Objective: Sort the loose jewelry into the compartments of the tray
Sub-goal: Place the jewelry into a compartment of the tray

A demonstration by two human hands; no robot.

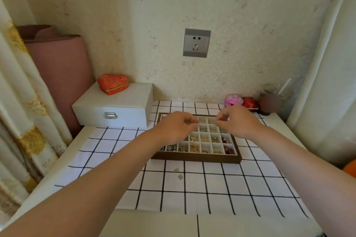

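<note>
Screening the tray (196, 159) beside a white box (115, 106), left hand (177, 127) and right hand (238, 121) curl; grip unclear.

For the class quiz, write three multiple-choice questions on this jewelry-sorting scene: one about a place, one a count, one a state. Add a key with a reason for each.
1. Where does the red heart-shaped box sit?
A. on the white case
B. on a chair
C. on the floor

2. How many small loose pieces lie on the checked cloth in front of the tray?
A. none
B. two
C. five

3. How are the left hand and right hand held?
A. flat on the cloth
B. fingers curled, above the tray
C. gripping the case

Key:
1 A, it rests on the case's lid.
2 B, two pale bits lie near the tray's front rim.
3 B, both hover over the far compartments, fingertips drawn together.
</note>
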